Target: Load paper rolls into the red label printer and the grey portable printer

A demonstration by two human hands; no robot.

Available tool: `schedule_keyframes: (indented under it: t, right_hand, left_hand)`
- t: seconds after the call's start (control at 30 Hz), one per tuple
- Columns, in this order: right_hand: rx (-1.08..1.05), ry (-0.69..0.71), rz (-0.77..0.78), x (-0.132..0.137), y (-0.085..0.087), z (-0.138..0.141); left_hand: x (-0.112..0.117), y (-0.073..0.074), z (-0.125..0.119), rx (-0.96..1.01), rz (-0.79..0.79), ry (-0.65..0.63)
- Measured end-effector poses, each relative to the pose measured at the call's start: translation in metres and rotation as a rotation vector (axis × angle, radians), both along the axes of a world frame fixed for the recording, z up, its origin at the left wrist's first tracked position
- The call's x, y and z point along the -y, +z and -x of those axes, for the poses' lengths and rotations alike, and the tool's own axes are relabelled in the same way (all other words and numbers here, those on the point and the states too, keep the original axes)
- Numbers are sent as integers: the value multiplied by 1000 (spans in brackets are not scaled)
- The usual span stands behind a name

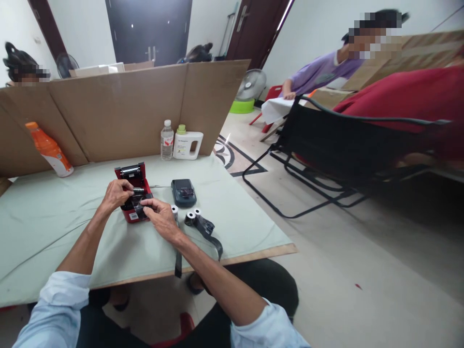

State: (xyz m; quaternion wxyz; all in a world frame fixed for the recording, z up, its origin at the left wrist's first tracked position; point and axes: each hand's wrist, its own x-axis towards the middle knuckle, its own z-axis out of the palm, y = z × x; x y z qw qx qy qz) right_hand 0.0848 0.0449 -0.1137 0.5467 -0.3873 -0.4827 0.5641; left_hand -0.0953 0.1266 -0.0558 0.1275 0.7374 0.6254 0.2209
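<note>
A small red and black label printer [135, 216] stands on the table with its lid raised, a shiny roller inside the lid. My left hand [116, 194] is at the printer's left side, its fingers closed on the end of a shiny ribbon roll [138, 190] over the opening. With its fingertips pinched, my right hand [161, 220] holds dark, glossy ribbon film [137, 205] at the printer's front right. My fingers partly hide the printer's inside. Right of it lies a dark, closed portable printer [183, 192], and nearer me are white-cored ribbon rolls [190, 219] with black film trailing.
A cardboard partition [126, 113] runs along the table's far side. Before it stand an orange bottle [50, 151], a clear water bottle [167, 141] and a white jug [187, 144]. A black folding chair [319, 140] and a person in purple [326, 67] are at right.
</note>
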Motion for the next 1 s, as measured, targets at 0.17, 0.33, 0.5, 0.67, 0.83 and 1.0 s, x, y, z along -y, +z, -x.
schedule_keyframes:
  t: [0.17,0.33,0.5,0.67,0.83,1.0]
  right_hand:
    - [24,-1,-1,2,2,-2]
    - [33,-14,-12,3,3,-2]
    - [42,-32,-56,7,8,-5]
    - [36,-17,-77,13,10,-5]
    - [84,-25,-63,15,3,-5]
    - [72,-28,-44,13,-1,-7]
  left_hand:
    - [-2,-1,1,-81,51,-66]
    - [-10,5,-3,-211,100,-67]
    - [-10,7,-3,-221,82,-104]
    - [-10,4,6,-207,134,-157]
    - [-16,4,8,-255,174,-188]
    - [-20,7,1,-288,190,-227]
